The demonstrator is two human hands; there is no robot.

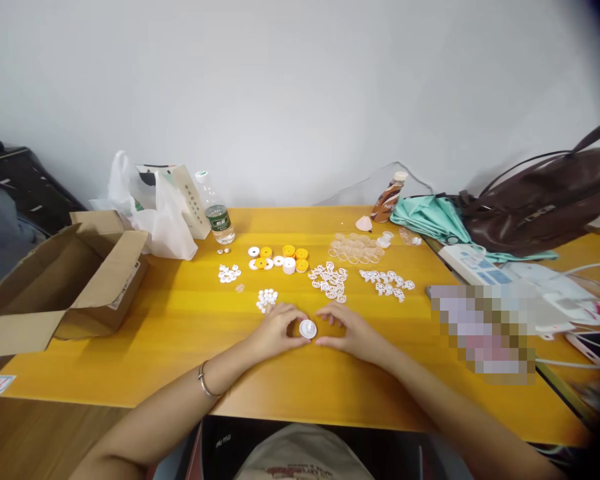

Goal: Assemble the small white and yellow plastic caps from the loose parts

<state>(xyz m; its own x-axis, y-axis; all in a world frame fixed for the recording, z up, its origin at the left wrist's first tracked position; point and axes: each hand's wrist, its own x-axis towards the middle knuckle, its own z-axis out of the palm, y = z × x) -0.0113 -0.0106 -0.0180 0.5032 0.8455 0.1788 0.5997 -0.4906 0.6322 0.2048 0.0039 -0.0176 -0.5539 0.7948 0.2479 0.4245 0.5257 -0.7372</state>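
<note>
Two hands, one white round piece (308, 328). Left hand (276, 331): grip curved partway closed, piece held between thumb and fingertips, just past the palm hollow. Right hand (354, 335): grip partly open, empty, just beside the piece's right side. Counts on tabletop (260, 230): two bottles, one cardboard box (107, 280), five yellow round parts (289, 251) mixed with white ones, two clusters of small white pieces (267, 300), two of white cutouts (330, 281), one of clear rings (356, 248); pieces per cluster too small to count surely. Water bottle (219, 220): green label, text unreadable. Brown bottle (387, 199): label starts "NES". Brown bag (540, 207): lettering blurred.
</note>
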